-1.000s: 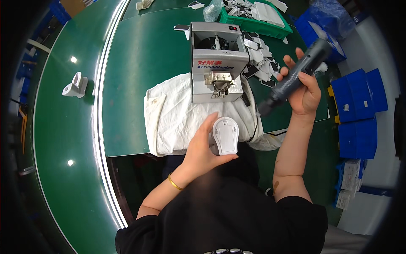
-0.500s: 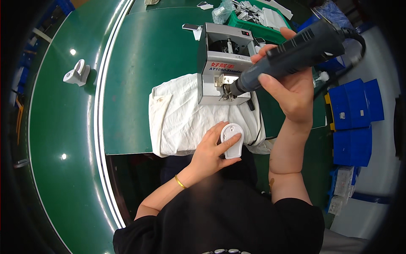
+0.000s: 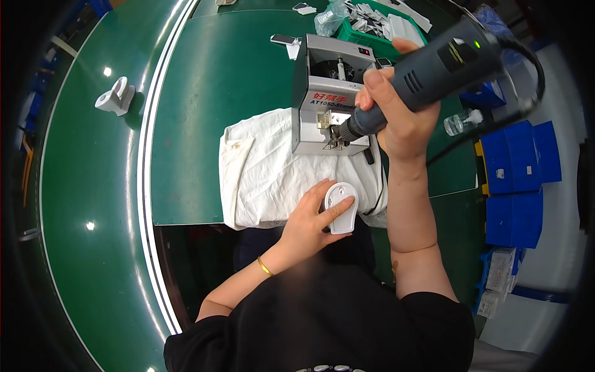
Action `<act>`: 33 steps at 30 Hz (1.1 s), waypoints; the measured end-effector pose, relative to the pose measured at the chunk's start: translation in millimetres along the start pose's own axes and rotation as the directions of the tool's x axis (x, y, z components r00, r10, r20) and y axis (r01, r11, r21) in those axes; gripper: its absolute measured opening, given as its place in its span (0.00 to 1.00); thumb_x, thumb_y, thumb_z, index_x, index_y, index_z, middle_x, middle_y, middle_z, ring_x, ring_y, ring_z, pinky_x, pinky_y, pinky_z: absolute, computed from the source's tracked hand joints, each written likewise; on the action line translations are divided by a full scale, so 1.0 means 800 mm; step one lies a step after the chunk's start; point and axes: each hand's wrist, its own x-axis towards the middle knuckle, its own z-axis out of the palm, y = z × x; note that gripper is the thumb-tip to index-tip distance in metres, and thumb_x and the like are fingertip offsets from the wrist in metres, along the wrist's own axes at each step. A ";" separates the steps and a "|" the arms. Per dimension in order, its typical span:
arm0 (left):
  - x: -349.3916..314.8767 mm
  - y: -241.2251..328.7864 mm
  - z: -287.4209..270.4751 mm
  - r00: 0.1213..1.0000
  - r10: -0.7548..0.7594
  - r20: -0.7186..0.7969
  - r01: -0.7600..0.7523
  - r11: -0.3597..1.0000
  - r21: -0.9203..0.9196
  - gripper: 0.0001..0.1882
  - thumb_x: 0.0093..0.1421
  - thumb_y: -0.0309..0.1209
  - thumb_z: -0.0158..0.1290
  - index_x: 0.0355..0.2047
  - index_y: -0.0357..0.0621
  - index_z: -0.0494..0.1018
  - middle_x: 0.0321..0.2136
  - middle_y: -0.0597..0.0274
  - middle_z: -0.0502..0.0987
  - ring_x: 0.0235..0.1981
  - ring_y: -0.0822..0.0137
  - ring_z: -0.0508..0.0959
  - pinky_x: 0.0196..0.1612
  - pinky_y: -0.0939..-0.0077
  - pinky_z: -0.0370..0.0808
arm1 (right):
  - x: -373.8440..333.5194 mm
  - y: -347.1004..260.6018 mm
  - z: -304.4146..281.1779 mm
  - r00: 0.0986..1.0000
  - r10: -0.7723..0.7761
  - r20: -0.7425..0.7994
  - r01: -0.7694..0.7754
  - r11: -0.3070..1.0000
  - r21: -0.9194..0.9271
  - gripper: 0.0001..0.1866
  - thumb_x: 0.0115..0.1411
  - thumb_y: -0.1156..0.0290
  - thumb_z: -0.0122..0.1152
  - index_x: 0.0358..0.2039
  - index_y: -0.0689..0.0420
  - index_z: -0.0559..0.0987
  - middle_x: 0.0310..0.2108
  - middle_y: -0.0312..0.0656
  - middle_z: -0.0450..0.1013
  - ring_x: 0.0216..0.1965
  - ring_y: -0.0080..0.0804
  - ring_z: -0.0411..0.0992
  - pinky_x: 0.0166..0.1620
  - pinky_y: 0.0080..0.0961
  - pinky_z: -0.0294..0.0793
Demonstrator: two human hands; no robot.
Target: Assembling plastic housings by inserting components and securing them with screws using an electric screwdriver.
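Observation:
My right hand is wrapped round a dark grey electric screwdriver with a small green light near its cable end. Its tip reaches the metal outlet on the front of a grey screw feeder. Whether a screw sits on the tip is too small to tell. Low at the table's front edge, my left hand grips a white rounded plastic part, thumb across its recessed face. That face has small holes near the round end. Beneath the feeder lies a folded white cloth.
A green crate of white parts stands behind the feeder, with a few small pieces beside it. A white part rests on the green conveyor at left. On the right are a clear bottle and blue bins.
My right hand has turned the screwdriver and shifted its grip, so the green light now shows. The tip stays at the feeder's outlet. My left hand and the white part have barely moved.

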 end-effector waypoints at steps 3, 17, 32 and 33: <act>-0.002 0.000 0.001 1.000 -0.016 -0.003 0.016 1.000 -0.002 0.38 0.40 0.31 0.72 0.55 0.56 0.74 0.56 0.45 0.68 0.58 0.44 0.69 0.56 0.58 0.72 | -0.024 -0.013 -0.002 0.999 0.034 0.006 -0.034 0.999 -0.001 0.29 0.59 0.83 0.58 0.59 0.64 0.59 0.25 0.42 0.72 0.24 0.26 0.70 0.33 0.30 0.73; -0.003 -0.002 0.005 0.999 -0.042 -0.034 0.041 0.999 -0.018 0.35 0.37 0.31 0.74 0.50 0.54 0.78 0.58 0.45 0.67 0.55 0.46 0.72 0.55 0.59 0.73 | -0.114 -0.057 -0.025 0.997 -0.005 0.076 0.015 0.992 -0.128 0.30 0.60 0.80 0.58 0.59 0.57 0.56 0.26 0.41 0.69 0.24 0.28 0.69 0.34 0.33 0.72; 0.001 0.000 0.001 0.999 -0.038 -0.016 0.038 0.999 -0.035 0.35 0.39 0.29 0.71 0.52 0.54 0.76 0.57 0.45 0.67 0.56 0.46 0.71 0.55 0.60 0.73 | -0.112 -0.054 -0.030 0.990 0.020 0.140 0.019 0.962 -0.272 0.27 0.59 0.81 0.57 0.55 0.56 0.57 0.25 0.40 0.68 0.23 0.27 0.69 0.34 0.33 0.72; 0.001 0.000 0.001 0.999 -0.035 -0.017 0.035 0.999 -0.034 0.36 0.39 0.29 0.71 0.52 0.54 0.76 0.57 0.45 0.67 0.56 0.46 0.71 0.55 0.60 0.73 | -0.112 -0.053 -0.029 0.991 0.031 0.134 0.003 0.969 -0.248 0.26 0.59 0.82 0.56 0.54 0.56 0.58 0.25 0.40 0.68 0.23 0.27 0.69 0.34 0.33 0.72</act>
